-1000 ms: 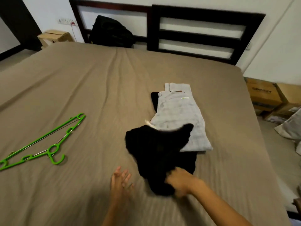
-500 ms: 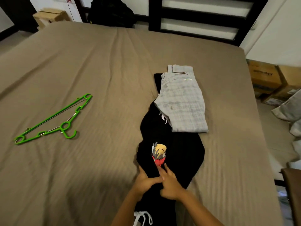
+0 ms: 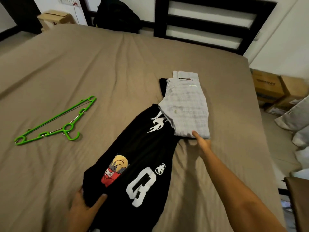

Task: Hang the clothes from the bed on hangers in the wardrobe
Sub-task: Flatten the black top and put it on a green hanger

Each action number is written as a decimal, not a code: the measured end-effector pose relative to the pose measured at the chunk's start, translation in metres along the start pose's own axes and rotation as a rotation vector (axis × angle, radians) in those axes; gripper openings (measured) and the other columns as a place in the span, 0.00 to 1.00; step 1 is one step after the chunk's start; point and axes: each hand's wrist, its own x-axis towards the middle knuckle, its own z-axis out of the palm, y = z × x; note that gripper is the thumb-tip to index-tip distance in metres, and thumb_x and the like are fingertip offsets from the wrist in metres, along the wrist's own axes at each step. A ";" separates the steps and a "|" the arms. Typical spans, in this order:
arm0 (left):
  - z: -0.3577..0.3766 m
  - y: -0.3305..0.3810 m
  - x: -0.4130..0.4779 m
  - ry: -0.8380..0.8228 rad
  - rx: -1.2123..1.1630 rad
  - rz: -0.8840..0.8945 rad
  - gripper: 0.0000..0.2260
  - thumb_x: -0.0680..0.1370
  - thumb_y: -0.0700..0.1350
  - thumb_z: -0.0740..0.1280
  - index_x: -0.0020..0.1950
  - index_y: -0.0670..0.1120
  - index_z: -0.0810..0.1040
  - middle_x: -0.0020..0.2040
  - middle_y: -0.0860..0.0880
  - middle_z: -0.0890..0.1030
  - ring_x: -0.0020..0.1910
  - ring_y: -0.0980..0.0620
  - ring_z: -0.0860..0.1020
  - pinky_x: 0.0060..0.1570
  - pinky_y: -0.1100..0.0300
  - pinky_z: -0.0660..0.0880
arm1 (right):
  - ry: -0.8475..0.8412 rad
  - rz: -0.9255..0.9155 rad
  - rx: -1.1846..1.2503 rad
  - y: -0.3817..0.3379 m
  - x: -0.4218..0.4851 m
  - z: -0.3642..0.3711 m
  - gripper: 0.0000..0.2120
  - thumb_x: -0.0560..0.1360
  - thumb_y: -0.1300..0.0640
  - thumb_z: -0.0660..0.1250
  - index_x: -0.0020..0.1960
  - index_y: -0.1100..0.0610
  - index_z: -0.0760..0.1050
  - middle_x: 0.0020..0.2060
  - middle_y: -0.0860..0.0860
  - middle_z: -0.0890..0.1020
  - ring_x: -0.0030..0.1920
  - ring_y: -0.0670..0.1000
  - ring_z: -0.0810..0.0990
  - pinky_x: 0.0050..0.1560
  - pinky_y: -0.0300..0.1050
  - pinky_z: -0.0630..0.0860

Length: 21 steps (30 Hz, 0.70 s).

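Step in hand: you are sorting the clothes on the bed; nothing is on a hanger yet, so I judge the task to be near its beginning.
Left hand: your left hand grips the near left edge of the black printed garment, with the thumb laid over the cloth.
Right hand: your right hand reaches to the near edge of the grey checked trousers. One digit lies on top of the fold and the other fingers are hidden, so I cannot tell if it pinches the cloth.
Where the clothes are: the black garment lies spread and slanted, from your left hand up to the trousers. Its far end goes under the folded trousers, which lie on top of it and on another dark piece.
Next move, as I judge it: you must free the black garment from under the trousers, either by lifting the trousers aside or by holding them down while you pull. Then you need a hanger.
Hangers: the green hangers lie together on the bed, well apart to the left of the clothes. How many they are I cannot tell.
Risk: a quick pull may drag the folded trousers and open the fold.
Bed: it has a brown sheet with soft wrinkles.
Room: a dark headboard stands against a white wall, with a black bag at the head of the bed. Cardboard boxes stand on the floor at the right. The wardrobe is not in view.
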 end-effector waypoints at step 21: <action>0.062 0.095 -0.090 -0.063 0.715 0.163 0.48 0.73 0.49 0.70 0.75 0.53 0.33 0.73 0.30 0.40 0.71 0.37 0.62 0.67 0.51 0.63 | -0.289 -0.231 -0.638 -0.082 0.015 0.104 0.29 0.67 0.42 0.72 0.59 0.61 0.74 0.49 0.53 0.82 0.49 0.49 0.81 0.51 0.35 0.77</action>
